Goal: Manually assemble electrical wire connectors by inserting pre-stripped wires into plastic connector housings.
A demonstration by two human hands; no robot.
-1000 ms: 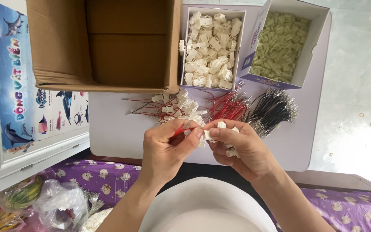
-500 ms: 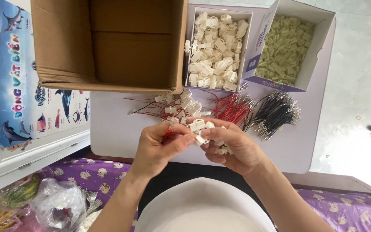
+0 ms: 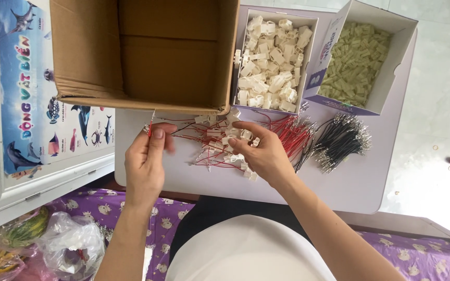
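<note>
My left hand (image 3: 147, 156) pinches a thin red wire (image 3: 150, 125) with a metal tip, held up near the front edge of the large cardboard box (image 3: 141, 52). My right hand (image 3: 264, 153) rests over a pile of white plastic connectors with red wires (image 3: 217, 143) on the white board (image 3: 339, 182), its fingers touching the connectors. A bundle of loose red wires (image 3: 292, 130) and a bundle of black wires (image 3: 342, 140) lie to the right of that hand.
Behind the wires stand a box of white connectors (image 3: 272, 57) and a box of pale green connectors (image 3: 358, 57). A sea-animal poster (image 3: 37, 104) lies at the left. Plastic bags (image 3: 69, 244) sit on purple cloth (image 3: 444, 260) below.
My hands have parted. The left hand moved left and up with a red wire pinched in it, and the right hand went down onto the connector pile.
</note>
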